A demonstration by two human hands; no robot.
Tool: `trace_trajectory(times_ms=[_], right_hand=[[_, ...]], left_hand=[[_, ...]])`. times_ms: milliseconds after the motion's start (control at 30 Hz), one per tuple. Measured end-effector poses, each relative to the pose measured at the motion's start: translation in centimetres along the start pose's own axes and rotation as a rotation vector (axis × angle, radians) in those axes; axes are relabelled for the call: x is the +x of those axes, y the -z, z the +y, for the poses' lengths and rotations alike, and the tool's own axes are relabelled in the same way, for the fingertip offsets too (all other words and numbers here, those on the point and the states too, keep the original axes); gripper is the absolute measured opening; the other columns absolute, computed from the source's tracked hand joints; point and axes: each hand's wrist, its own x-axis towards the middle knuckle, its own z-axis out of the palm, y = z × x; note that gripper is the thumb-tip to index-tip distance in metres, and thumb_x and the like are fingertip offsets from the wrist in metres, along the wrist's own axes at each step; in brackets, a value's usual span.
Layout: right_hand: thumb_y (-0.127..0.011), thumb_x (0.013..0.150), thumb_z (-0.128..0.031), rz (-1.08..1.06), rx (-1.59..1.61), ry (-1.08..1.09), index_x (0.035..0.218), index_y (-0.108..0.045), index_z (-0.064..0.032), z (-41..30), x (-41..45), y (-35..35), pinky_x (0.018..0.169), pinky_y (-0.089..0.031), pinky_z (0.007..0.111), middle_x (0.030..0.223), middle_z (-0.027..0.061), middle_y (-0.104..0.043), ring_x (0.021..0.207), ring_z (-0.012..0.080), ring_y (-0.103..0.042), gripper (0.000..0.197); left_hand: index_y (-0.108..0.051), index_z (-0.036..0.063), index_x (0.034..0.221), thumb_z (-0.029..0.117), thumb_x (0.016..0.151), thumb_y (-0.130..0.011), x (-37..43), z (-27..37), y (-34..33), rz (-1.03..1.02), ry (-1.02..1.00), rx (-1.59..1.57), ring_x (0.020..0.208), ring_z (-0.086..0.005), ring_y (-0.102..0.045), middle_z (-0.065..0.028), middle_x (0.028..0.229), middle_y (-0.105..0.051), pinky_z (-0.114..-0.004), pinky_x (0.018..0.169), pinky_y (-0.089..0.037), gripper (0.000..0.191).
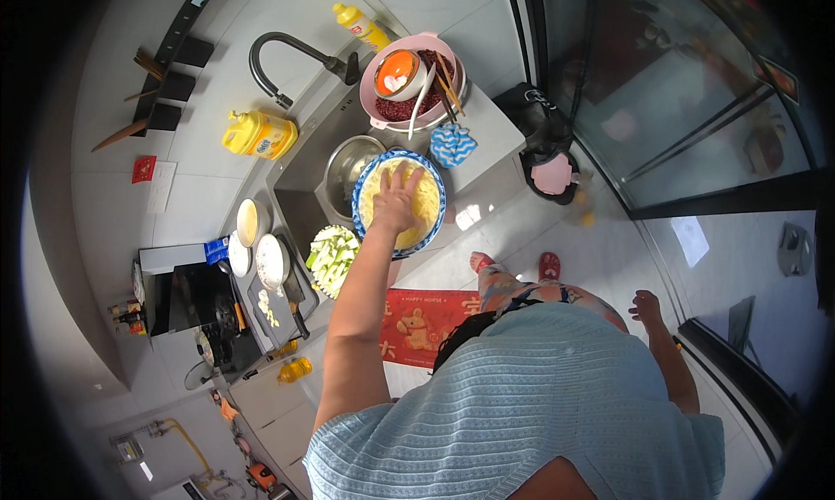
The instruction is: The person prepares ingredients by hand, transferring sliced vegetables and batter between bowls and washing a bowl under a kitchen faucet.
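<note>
My left hand (394, 203) rests palm down in a blue-and-white rimmed basin (438, 229), fingers spread on a pale yellow, shredded-looking food (427, 197). What lies under the palm is hidden. Just behind the basin, a stainless steel bowl (336, 167) sits in the sink (297, 203). To the basin's left is a plate of cut green-and-white vegetable pieces (331, 259). Out to the right, away from the counter, hangs my right hand (646, 306), holding nothing, its fingers loosely bent and apart.
A pink colander (368, 86) of dark red beans holds an orange-lined bowl (398, 66), a white spoon (423, 102) and chopsticks (450, 86). Nearby lies a blue-and-white cloth (452, 145). On the left, a cleaver (295, 291) lies by a cutting board (277, 314). A red mat (424, 317) covers the floor.
</note>
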Motion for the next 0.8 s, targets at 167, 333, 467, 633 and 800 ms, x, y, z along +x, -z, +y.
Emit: trace_trajectory(times_ms=[167,333,467,633,800], right_hand=[[-0.049,0.082,-0.008,0.03,0.001,-0.03,0.117,-0.049,-0.0043,1.1,-0.5,0.6,0.051,-0.05,0.037,0.088,0.0118,-0.061,0.061,0.0218,-0.063,0.035],[-0.049,0.081,-0.008,0.057,-0.003,-0.035,0.118,-0.049,-0.0037,1.8,-0.8,0.8,0.052,-0.05,0.037,0.087,0.0106,-0.06,0.06,0.0209,-0.062,0.037],[-0.049,0.081,-0.008,0.052,0.044,-0.048,0.117,-0.05,-0.0042,2.2,-0.7,1.0,0.05,-0.05,0.036,0.085,0.0102,-0.06,0.058,0.0208,-0.062,0.036],[-0.049,0.082,-0.01,0.02,0.008,-0.048,0.116,-0.05,-0.0045,2.2,-0.2,0.5,0.049,-0.05,0.036,0.084,0.0103,-0.06,0.058,0.0214,-0.063,0.034],[-0.05,0.082,-0.01,0.001,0.003,0.012,0.116,-0.05,-0.0044,0.9,0.5,-0.1,0.049,-0.05,0.037,0.085,0.0109,-0.061,0.059,0.022,-0.063,0.034]], left_hand=[[-0.049,0.0227,0.122,0.021,0.058,-0.076,0.8,-0.4,-0.5,0.139,-0.106,-0.055,0.119,-0.0353,-0.038,-0.0034,0.132,-0.039,-0.047,0.086,-0.046,0.069],[-0.062,0.0128,0.101,0.002,0.061,-0.061,0.3,-2.9,-0.1,0.318,-0.268,-0.151,0.103,-0.0311,-0.052,-0.0098,0.112,-0.056,-0.035,0.083,-0.048,0.042],[-0.06,0.0122,0.105,0.001,0.063,-0.059,-1.1,-4.8,0.1,0.305,-0.261,-0.18,0.113,-0.0349,-0.048,-0.012,0.124,-0.05,-0.038,0.09,-0.045,0.043],[-0.048,0.0185,0.125,0.01,0.065,-0.067,-2.3,-3.7,1.3,0.102,-0.13,-0.085,0.131,-0.0326,-0.027,-0.009,0.143,-0.028,-0.041,0.103,-0.034,0.063],[-0.034,0.0239,0.134,0.026,0.06,-0.076,-1.5,0.3,0.8,0.049,-0.172,0.003,0.138,-0.0279,-0.009,-0.0038,0.147,-0.019,-0.058,0.103,-0.024,0.085]])
